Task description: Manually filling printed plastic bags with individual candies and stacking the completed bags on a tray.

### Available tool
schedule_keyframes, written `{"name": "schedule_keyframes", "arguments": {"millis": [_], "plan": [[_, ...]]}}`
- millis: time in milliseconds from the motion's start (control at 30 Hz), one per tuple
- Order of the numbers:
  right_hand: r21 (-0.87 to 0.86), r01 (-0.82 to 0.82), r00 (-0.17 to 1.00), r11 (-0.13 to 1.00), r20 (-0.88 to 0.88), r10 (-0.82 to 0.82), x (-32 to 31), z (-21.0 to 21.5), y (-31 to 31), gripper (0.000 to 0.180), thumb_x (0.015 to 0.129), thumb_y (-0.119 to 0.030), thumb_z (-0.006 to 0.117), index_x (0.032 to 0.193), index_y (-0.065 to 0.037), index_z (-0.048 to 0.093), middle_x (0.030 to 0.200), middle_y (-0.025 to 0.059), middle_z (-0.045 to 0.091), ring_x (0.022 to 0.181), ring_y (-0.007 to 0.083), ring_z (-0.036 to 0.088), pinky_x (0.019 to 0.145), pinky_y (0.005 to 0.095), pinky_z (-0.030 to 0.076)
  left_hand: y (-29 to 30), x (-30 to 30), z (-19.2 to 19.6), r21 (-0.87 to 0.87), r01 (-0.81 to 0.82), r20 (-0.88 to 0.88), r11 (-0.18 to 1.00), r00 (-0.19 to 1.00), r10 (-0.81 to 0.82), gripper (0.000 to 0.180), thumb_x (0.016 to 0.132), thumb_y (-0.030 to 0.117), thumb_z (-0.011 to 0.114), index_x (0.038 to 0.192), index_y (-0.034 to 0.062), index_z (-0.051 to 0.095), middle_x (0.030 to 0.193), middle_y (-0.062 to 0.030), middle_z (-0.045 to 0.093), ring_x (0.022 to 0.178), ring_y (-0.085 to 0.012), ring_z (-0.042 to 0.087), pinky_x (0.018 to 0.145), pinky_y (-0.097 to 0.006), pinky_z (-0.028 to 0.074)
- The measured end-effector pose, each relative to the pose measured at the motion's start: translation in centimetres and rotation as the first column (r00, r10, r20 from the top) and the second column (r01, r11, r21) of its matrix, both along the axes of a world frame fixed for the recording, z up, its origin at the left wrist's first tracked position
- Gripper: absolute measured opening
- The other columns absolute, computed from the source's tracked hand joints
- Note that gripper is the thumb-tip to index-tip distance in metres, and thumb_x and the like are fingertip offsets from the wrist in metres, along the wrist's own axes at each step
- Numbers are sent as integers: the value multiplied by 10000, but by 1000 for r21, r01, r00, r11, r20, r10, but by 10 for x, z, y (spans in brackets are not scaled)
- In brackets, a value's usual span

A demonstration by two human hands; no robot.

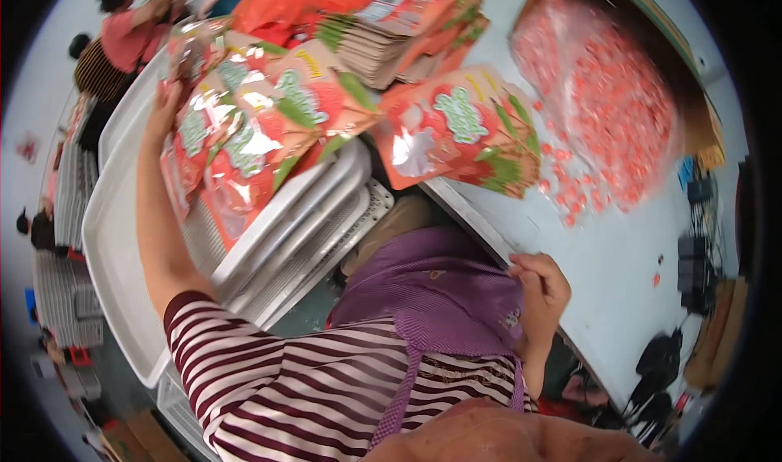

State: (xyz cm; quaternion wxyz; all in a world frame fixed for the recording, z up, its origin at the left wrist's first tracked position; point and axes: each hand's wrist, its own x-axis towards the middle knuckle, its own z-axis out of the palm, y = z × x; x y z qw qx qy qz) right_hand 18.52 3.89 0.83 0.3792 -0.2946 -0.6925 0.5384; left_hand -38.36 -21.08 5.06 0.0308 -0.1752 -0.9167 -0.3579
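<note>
Left hand grip rests flat on glossy pouches (crinkly foil); right hand pinches purple apron.

bag of red candies, stacked flat pouches

You see bright, even overhead light; glare flashes on the foil pouches (motion-blurred), and edges bend into a black fisheye rim.

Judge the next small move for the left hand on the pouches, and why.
Probably the left hand should square the pouches: they lie fanned and overlapping on the trays, it touches their far edge, and the right hand is down at the purple apron.
</note>
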Motion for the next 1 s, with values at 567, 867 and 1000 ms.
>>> {"name": "schedule_keyframes", "arguments": {"millis": [567,867,1000], "plan": [[203,12,979,979,197,-53,-13,-47,37,243,822,-9,596,1064,8,584,958,99,608,890,188,591,819,288,456,87,232,69,-187,632,-245,752,711,-659,661,820,216,671,1376,33,364,1380,-150,424,1278,-265,399,1048,-370,316],[277,-68,976,958,217,6,-11,-50,31,277,796,-72,643,1065,-24,596,996,109,585,873,239,579,803,322,456,176,339,-55,-408,692,-322,595,501,-803,726,782,283,680,1386,69,338,1345,-190,438,1272,-384,371,1061,-512,238],[249,-45,972,967,233,-15,-8,-46,35,277,790,-63,643,1060,-22,597,1003,101,585,871,223,579,806,316,456,210,320,-107,-435,576,-437,692,536,-722,641,795,199,670,1363,86,394,1329,-168,468,1271,-384,376,1057,-479,258]]}}
